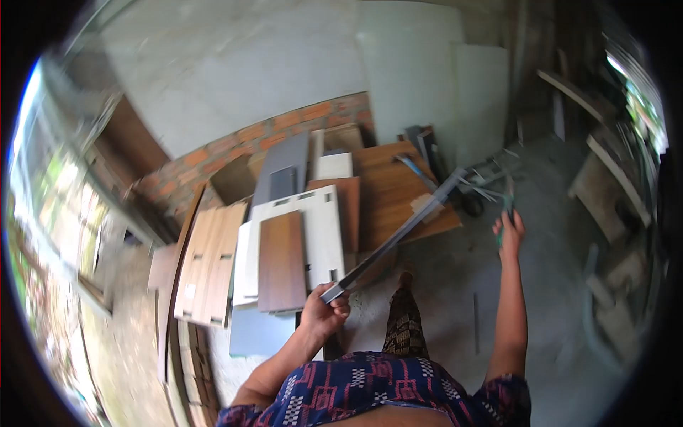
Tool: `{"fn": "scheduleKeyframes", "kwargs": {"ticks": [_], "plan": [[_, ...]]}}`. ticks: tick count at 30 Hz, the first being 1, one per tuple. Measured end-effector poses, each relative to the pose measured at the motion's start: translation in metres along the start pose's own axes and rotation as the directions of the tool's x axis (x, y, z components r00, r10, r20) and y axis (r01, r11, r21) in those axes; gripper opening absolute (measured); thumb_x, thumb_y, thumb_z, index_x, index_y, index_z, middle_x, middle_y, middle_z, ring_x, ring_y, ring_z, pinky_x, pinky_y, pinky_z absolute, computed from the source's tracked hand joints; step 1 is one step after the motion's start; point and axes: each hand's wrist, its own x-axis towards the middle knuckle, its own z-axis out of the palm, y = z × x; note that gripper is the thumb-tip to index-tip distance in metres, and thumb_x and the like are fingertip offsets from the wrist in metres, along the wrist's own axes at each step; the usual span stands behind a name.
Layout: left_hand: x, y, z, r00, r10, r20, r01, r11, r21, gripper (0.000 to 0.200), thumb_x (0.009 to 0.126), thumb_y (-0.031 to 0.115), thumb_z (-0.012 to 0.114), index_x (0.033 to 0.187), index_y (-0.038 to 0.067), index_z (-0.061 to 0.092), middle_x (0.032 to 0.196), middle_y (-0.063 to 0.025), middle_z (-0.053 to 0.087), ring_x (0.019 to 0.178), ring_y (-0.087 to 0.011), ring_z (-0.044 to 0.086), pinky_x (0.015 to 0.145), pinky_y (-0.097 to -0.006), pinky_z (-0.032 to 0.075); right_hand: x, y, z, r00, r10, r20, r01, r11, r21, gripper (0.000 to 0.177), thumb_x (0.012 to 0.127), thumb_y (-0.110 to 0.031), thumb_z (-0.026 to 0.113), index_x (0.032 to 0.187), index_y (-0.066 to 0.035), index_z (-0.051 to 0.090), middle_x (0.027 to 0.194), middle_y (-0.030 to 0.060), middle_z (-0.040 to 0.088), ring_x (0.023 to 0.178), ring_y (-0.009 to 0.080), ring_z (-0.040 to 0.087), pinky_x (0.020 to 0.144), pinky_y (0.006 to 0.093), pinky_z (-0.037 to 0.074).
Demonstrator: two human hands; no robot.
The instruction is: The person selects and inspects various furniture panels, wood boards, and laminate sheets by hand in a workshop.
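A long, narrow grey metal channel (395,238) slants up and away to the right, its near end gripped by my left hand (325,313). The fingers of that hand are wrapped round the bar. Over on the right, my right hand (509,231) is closed around a green-handled pliers-like tool (509,201), whose jaws point away from me. Several thin metal strips (487,191) lie beyond the bar's far end, close to the tool. The bar passes over a brown wooden board (380,181) in this view.
Stacked panels stand to the left, among them a white panel (324,235) and a slotted light-wood panel (210,263). A blue-handled tool (411,165) rests on the brown board. Pale sheets (413,78) lean against the wall. Scrap wood (612,178) lies right; a thin strip (477,324) is on the floor.
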Motion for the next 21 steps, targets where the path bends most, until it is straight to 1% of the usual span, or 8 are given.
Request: {"fn": "scheduleKeyframes", "kwargs": {"ticks": [3, 5, 9, 12, 14, 15, 18, 21], "plan": [[-0.005, -0.009, 0.011, 0.989, 0.091, -0.114, -0.082, 0.993, 0.081, 0.016, 0.085, 0.021, 0.044, 0.078, 0.006, 0.047, 0.06, -0.0021, 0.043, 0.049, -0.0102, 0.04, 0.045, -0.0232, 0.033, -0.057, 0.026, -0.023, 0.982, 0.175, 0.079, -0.173, 0.985, -0.021, 0.015, 0.085, -0.01, 0.057, 0.098, -0.005, 0.05, 0.071, 0.0011, 0.047, 0.058, 0.0095, 0.047, 0.049, 0.0249, 0.04], [-0.001, -0.015, 0.009, 0.988, 0.097, -0.122, -0.086, 0.992, 0.098, 0.017, 0.087, 0.022, 0.044, 0.079, 0.007, 0.047, 0.059, -0.0024, 0.043, 0.049, -0.0118, 0.041, 0.046, -0.0241, 0.033, -0.092, 0.063, -0.045, 0.929, 0.37, 0.011, -0.37, 0.929, -0.019, 0.013, 0.084, -0.015, 0.057, 0.091, -0.008, 0.049, 0.065, 0.0022, 0.049, 0.055, 0.012, 0.051, 0.047, 0.0261, 0.043], [0.0, -0.021, 0.003, 0.998, 0.05, -0.044, -0.046, 0.996, 0.075, 0.015, 0.089, 0.021, 0.045, 0.085, 0.007, 0.048, 0.063, -0.0039, 0.05, 0.051, -0.014, 0.048, 0.047, -0.0252, 0.04, -0.174, 0.136, -0.073, 0.659, 0.751, -0.031, -0.743, 0.657, 0.131, 0.014, 0.083, -0.025, 0.058, 0.083, -0.013, 0.052, 0.063, 0.0037, 0.056, 0.052, 0.0176, 0.054, 0.047, 0.0318, 0.044], [0.003, -0.021, -0.002, 0.992, -0.026, 0.125, 0.026, 1.0, -0.001, 0.015, 0.088, 0.019, 0.05, 0.092, 0.005, 0.053, 0.07, -0.0073, 0.059, 0.053, -0.0162, 0.056, 0.05, -0.0256, 0.048, -0.238, 0.185, -0.082, 0.644, 0.764, -0.03, -0.755, 0.642, 0.135, 0.014, 0.082, -0.02, 0.06, 0.087, -0.008, 0.054, 0.071, 0.0058, 0.057, 0.061, 0.0184, 0.056, 0.054, 0.0312, 0.047], [0.008, -0.022, -0.009, 0.983, -0.053, 0.174, 0.053, 0.999, 0.002, 0.017, 0.087, 0.019, 0.051, 0.094, 0.004, 0.054, 0.074, -0.0091, 0.062, 0.056, -0.0171, 0.059, 0.05, -0.0259, 0.049, -0.273, 0.186, -0.066, 0.581, 0.811, 0.077, -0.813, 0.574, 0.096, 0.017, 0.081, -0.019, 0.06, 0.089, -0.005, 0.054, 0.073, 0.0069, 0.057, 0.063, 0.0178, 0.056, 0.056, 0.031, 0.048], [0.011, -0.023, -0.012, 0.978, -0.066, 0.2, 0.067, 0.998, 0.004, 0.018, 0.087, 0.019, 0.051, 0.096, 0.003, 0.054, 0.076, -0.0099, 0.063, 0.057, -0.0176, 0.061, 0.05, -0.0261, 0.05, -0.282, 0.182, -0.055, 0.481, 0.856, 0.188, -0.876, 0.476, 0.075, 0.018, 0.081, -0.019, 0.06, 0.089, -0.005, 0.053, 0.072, 0.0069, 0.057, 0.064, 0.0173, 0.056, 0.056, 0.031, 0.048], [0.014, -0.029, -0.007, 0.942, -0.133, 0.308, 0.126, 0.991, 0.043, 0.022, 0.087, 0.019, 0.052, 0.097, 0.0, 0.055, 0.078, -0.0117, 0.065, 0.058, -0.0191, 0.063, 0.049, -0.0265, 0.052, -0.309, 0.141, -0.017, 0.472, 0.851, 0.228, -0.827, 0.518, -0.221, 0.02, 0.082, -0.015, 0.057, 0.096, -0.003, 0.05, 0.074, 0.0111, 0.056, 0.064, 0.021, 0.056, 0.065, 0.0355, 0.049], [0.026, -0.033, -0.008, 0.905, -0.157, 0.396, 0.121, 0.986, 0.116, 0.021, 0.088, 0.016, 0.05, 0.096, -0.002, 0.055, 0.078, -0.0134, 0.065, 0.062, -0.0206, 0.065, 0.048, -0.0266, 0.054, -0.304, 0.14, -0.01, 0.555, 0.792, 0.257, -0.718, 0.611, -0.333, 0.018, 0.082, -0.014, 0.056, 0.094, -0.003, 0.05, 0.077, 0.0105, 0.055, 0.063, 0.0201, 0.054, 0.066, 0.0328, 0.048]]}}
